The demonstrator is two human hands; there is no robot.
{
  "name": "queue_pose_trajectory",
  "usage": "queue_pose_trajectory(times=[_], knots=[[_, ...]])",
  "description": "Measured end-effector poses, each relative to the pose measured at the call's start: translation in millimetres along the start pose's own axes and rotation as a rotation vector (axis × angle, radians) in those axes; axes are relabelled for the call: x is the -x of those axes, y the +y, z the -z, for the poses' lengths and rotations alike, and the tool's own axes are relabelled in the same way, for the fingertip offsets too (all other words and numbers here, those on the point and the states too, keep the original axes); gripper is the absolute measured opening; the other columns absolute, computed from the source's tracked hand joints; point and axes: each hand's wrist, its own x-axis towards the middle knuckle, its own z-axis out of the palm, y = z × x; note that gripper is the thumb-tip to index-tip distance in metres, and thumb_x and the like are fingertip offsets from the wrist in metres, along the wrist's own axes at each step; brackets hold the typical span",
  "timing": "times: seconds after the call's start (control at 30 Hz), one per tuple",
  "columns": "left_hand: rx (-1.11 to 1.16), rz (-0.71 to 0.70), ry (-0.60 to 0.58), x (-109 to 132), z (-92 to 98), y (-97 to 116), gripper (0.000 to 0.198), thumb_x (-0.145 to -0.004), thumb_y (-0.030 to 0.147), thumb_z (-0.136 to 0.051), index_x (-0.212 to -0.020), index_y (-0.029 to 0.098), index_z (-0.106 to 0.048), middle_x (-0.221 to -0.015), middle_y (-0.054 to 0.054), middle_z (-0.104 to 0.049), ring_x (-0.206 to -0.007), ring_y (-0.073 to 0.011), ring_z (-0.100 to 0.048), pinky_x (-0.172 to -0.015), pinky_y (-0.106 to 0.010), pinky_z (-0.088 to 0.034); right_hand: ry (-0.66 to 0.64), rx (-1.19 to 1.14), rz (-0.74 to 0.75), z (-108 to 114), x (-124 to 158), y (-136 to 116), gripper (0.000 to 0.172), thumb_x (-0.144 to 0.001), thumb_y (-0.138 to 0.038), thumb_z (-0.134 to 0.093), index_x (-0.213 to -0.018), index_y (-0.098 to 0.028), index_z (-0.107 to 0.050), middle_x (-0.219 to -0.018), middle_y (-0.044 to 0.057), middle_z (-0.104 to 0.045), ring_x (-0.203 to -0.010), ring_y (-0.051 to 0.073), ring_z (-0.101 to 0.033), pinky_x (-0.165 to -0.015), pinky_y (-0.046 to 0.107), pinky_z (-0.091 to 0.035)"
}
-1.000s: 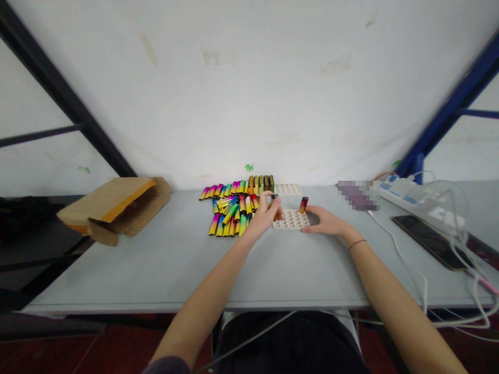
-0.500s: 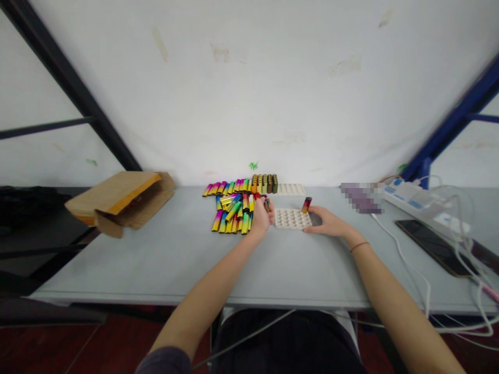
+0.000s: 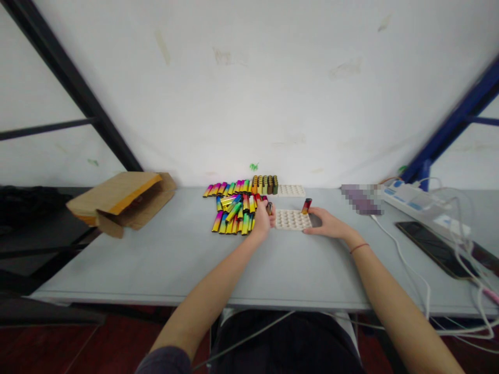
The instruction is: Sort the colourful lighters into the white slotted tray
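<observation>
My left hand (image 3: 263, 221) is shut on a small dark-topped lighter (image 3: 268, 208), held upright just left of a white holed tray (image 3: 293, 227). Beside that hand lies a heap of rainbow-coloured metallic lighters (image 3: 234, 215), partly hidden by my fingers. My right hand (image 3: 326, 223) rests against the tray's right edge and appears to hold it. One red-and-gold lighter (image 3: 306, 206) stands upright in the tray's far right corner, just beyond my right fingers. Behind the heap, a slanted row of lighters (image 3: 228, 189) and an upright group of lighters (image 3: 265, 184) stand at the back.
A second white holed tray (image 3: 291, 190) lies at the back of the grey table (image 3: 175, 265). A torn cardboard envelope (image 3: 120, 200) sits at the left. To the right are a pixelated object (image 3: 362, 199), a power strip (image 3: 413, 205), a phone (image 3: 434, 248) and loose white cables (image 3: 407, 267).
My left hand has lowered the held lighter and brought it closer to the tray's left edge. The camera view has shifted slightly. My right hand and the standing lighter stay in about the same place on the tray.
</observation>
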Motion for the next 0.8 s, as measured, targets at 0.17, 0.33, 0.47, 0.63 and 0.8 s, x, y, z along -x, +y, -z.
queue_pose_trajectory(times=[0.17, 0.33, 0.47, 0.63, 0.8], knots=[[-0.047, -0.014, 0.009, -1.6, 0.7, -1.8, 0.051, -0.099, 0.05, -0.037, -0.057, 0.022, -0.035, -0.045, 0.007, -0.021, -0.039, -0.007, -0.015, -0.04, -0.017, -0.014, 0.009, 0.0, 0.002, -0.5, -0.3, 1.1, 0.074, -0.072, -0.055, -0.086, -0.133, -0.018, -0.068, -0.14, 0.018, -0.068, -0.129, 0.042, -0.063, -0.115, 0.063, -0.043], [-0.14, -0.04, 0.026, -6.4, -0.7, -7.5, 0.05, -0.101, 0.055, -0.037, -0.063, 0.022, -0.039, -0.047, 0.008, -0.026, -0.039, -0.0078, -0.022, -0.041, -0.019, -0.019, 0.008, -0.01, 0.005, -1.8, -0.8, 1.1, 0.075, -0.071, -0.054, -0.085, -0.133, -0.017, -0.068, -0.141, 0.019, -0.068, -0.131, 0.042, -0.062, -0.117, 0.062, -0.043], [-0.363, -0.214, -0.13, -10.2, -11.1, -13.4, 0.027, -0.102, 0.04, -0.041, -0.083, 0.022, -0.047, -0.059, 0.007, -0.043, -0.047, -0.0098, -0.04, -0.048, -0.02, -0.033, 0.012, -0.012, -0.003, -2.6, -0.6, -1.1, 0.074, -0.071, -0.054, -0.085, -0.133, -0.016, -0.068, -0.14, 0.019, -0.068, -0.131, 0.043, -0.062, -0.117, 0.062, -0.042], [-0.71, -0.551, -0.248, -21.7, -31.9, -15.1, 0.014, -0.1, 0.03, -0.052, -0.095, 0.02, -0.06, -0.1, -0.005, -0.066, -0.094, -0.0171, -0.064, -0.083, -0.028, -0.054, 0.021, -0.007, -0.005, -3.3, -1.2, -4.2, 0.074, -0.07, -0.053, -0.086, -0.132, -0.016, -0.068, -0.138, 0.019, -0.069, -0.128, 0.042, -0.063, -0.115, 0.061, -0.044], [-0.914, -0.65, -0.299, -36.6, -37.8, -20.4, 0.022, -0.098, 0.024, -0.058, -0.114, 0.017, -0.07, -0.117, -0.01, -0.072, -0.109, -0.0212, -0.066, -0.102, -0.034, -0.052, 0.012, -0.006, 0.026, -3.7, -2.5, -4.4, 0.071, -0.071, -0.053, -0.086, -0.13, -0.017, -0.069, -0.135, 0.018, -0.071, -0.126, 0.04, -0.065, -0.113, 0.059, -0.046]])
